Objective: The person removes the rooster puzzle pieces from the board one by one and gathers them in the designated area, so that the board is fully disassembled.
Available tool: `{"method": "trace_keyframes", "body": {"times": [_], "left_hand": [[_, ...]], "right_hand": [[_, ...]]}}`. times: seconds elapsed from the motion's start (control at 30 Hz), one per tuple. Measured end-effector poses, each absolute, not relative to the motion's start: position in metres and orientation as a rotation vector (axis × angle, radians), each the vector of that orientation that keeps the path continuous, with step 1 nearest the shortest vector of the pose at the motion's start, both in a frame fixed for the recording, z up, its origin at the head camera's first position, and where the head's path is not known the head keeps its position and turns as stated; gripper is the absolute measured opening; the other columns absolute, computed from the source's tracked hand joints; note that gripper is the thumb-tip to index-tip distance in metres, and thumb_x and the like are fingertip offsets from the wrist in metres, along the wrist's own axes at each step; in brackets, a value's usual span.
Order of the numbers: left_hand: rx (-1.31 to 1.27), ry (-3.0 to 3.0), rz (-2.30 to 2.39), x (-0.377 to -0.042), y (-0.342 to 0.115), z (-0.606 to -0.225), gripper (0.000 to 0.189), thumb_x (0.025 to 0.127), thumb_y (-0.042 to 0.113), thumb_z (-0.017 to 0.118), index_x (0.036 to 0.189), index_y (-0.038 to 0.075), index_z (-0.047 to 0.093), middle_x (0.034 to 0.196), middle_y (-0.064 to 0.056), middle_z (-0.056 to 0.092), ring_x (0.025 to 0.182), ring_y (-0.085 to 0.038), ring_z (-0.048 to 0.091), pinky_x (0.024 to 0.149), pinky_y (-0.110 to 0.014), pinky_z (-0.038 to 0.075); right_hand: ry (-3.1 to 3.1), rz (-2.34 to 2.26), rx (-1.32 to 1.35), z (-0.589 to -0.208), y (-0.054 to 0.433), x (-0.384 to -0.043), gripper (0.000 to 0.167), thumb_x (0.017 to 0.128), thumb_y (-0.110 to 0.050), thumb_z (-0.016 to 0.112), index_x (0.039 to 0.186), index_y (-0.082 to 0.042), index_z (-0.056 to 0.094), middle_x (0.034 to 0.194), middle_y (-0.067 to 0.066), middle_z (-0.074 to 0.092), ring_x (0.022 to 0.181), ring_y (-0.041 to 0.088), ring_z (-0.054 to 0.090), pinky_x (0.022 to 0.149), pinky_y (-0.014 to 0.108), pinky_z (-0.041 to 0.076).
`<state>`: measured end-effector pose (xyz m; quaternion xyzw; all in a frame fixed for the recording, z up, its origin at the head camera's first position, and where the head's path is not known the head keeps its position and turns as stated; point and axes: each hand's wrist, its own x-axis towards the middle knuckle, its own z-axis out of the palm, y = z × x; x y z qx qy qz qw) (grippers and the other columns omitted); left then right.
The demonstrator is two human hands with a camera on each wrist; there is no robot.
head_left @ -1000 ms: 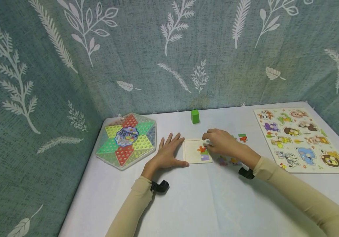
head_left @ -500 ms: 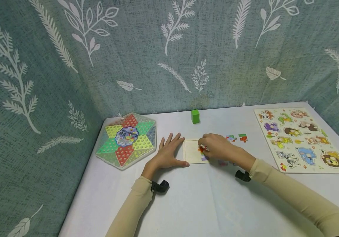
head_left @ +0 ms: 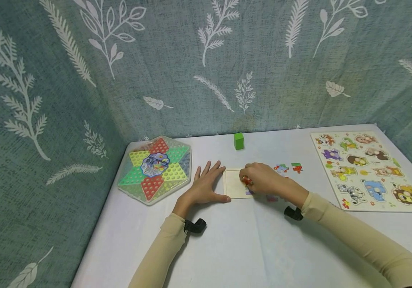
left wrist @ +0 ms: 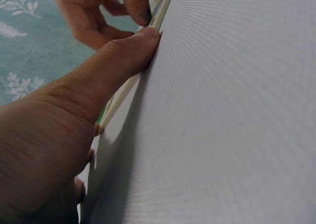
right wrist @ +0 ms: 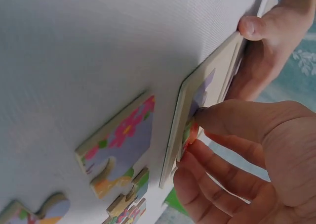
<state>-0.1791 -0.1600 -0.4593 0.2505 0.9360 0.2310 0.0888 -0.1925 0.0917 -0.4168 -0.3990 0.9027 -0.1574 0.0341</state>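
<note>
A small square wooden puzzle tray (head_left: 232,184) lies flat on the white-covered table. My left hand (head_left: 205,187) rests at its left side, fingers spread, thumb against the lower left corner and fingertips by the upper one. My right hand (head_left: 261,179) reaches over the tray's right part. In the right wrist view its thumb and fingertips pinch an orange-red jigsaw piece (right wrist: 193,133), partly hidden by the fingers. Beside that lies a purple section (right wrist: 200,93) inside the tray. Loose jigsaw pieces (right wrist: 123,140) with pink flowers lie just outside the tray's right edge.
More loose jigsaw pieces (head_left: 297,168) lie right of the tray. A green block (head_left: 239,141) stands behind it. At left is a hexagonal Chinese checkers board (head_left: 155,170); at right, a wooden animal puzzle board (head_left: 367,172). A patterned cloth (head_left: 177,60) rises behind the table.
My right hand has moved left from the tray's right edge to over the orange-red piece, uncovering loose pieces behind it. My left hand has stayed in place.
</note>
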Motion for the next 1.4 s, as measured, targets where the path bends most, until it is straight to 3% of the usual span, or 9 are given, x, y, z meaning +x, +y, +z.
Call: {"method": "trace_keyframes", "body": {"times": [0.83,1.4], "left_hand": [[0.741,2.777,0.675,-0.179,-0.16,-0.458,0.11,0.075,0.063,0.08,0.16,0.019,0.026,0.167,-0.004,0.009,0.152,-0.03,-0.004,0.117,-0.055,-0.008],[0.719,2.778,0.657,-0.179,-0.159,-0.457,0.11,0.074,0.063,0.08,0.16,0.02,0.026,0.168,-0.002,0.009,0.153,-0.029,-0.005,0.117,-0.054,-0.008]], "right_hand": [[2.82,-0.462,-1.225,-0.417,0.091,-0.189,0.02,0.075,-0.005,0.082,0.091,-0.013,0.073,0.086,0.0,0.058,0.075,0.016,0.054,0.063,0.032,0.048],[2.852,-0.507,-1.291,-0.408,0.108,-0.18,0.015,0.076,-0.004,0.08,0.089,-0.01,0.075,0.087,0.001,0.061,0.079,0.018,0.057,0.069,0.034,0.05]]}}
